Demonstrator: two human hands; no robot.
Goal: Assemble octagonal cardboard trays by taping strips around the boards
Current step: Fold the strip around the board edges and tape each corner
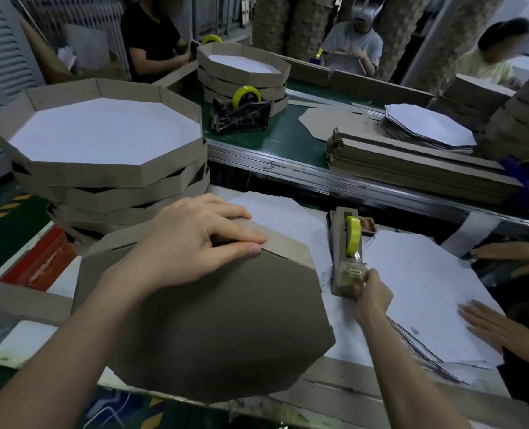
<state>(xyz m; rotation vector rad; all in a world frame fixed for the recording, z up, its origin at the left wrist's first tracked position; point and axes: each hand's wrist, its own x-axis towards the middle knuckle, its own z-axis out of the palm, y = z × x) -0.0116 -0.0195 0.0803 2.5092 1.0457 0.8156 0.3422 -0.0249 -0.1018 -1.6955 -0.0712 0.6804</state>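
A brown octagonal board [213, 329] lies brown side up in front of me, with a cardboard strip [291, 246] folded along its far edge. My left hand [195, 239] presses flat on the seam where strip meets board, fingers spread. My right hand [371, 292] pinches the tape end at the near end of a cardboard-clad tape dispenser [346, 258] carrying a yellow roll [352, 235]. The dispenser stands just right of the board.
A stack of finished octagonal trays [102, 150] rises at the left. White-faced boards [424, 292] lie at the right under another person's hands [498, 326]. Across the green belt [275, 137] are strip piles [411, 165], a black dispenser [241, 114] and seated people.
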